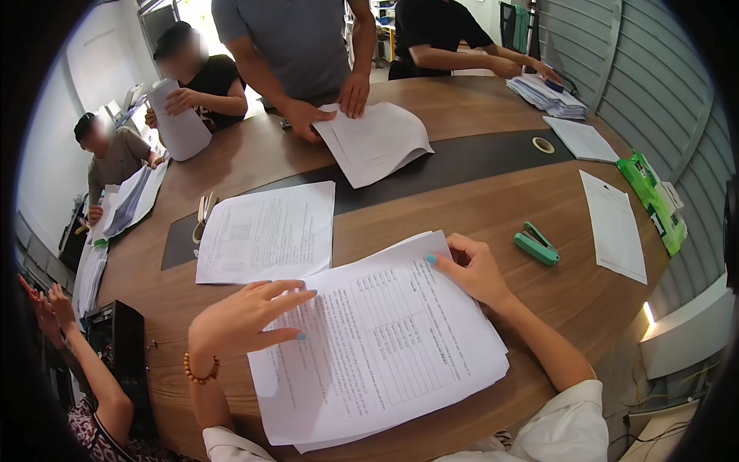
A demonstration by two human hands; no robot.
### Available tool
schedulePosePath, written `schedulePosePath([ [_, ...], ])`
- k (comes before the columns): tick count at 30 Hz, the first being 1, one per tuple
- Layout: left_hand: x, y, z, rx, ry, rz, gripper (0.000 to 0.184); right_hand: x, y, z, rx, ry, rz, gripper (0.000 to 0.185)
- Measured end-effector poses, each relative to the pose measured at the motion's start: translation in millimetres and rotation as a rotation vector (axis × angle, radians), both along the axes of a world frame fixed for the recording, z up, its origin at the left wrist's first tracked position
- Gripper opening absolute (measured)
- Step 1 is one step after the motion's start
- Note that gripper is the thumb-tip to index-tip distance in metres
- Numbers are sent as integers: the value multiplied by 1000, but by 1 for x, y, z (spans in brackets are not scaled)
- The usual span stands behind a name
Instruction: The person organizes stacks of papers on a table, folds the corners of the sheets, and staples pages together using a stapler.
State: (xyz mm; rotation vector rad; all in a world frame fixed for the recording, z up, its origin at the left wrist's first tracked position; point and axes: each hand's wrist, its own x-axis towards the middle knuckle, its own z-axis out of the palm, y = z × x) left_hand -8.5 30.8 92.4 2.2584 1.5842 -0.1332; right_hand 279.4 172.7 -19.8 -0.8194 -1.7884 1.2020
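In front of me lies a stack of printed sheets (385,346), its edges slightly uneven, the top page showing text and a table. My right hand (471,269) grips the stack's far right corner, thumb on top and fingers curled behind the edge. Over the upper left part of the pages hovers or rests my left hand (254,319), fingers stretched and apart; contact with the paper cannot be made out. Just beyond it is a second pile of printed sheets (265,231). A green stapler (536,245) sits to the right of my right hand.
A beige stapler (204,215) lies by the second pile. Farther right are a tape roll (543,145), a single sheet (613,223) and a green packet (654,200). Several people handle papers around the table (616,308). A black box (115,339) stands at left.
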Motion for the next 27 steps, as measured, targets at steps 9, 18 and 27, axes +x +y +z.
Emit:
schedulePosePath([
  [9, 0, 0, -2, -3, -6, 17, 50, 0, 0, 1, -19, 6, 5, 21],
  [18, -1, 1, -1, -38, -2, 29, 55, 0, -2, 3, -11, -5, 2, 21],
  [27, -1, 1, -3, -48, -5, 41, 55, 0, -1, 2, -23, -12, -4, 21],
])
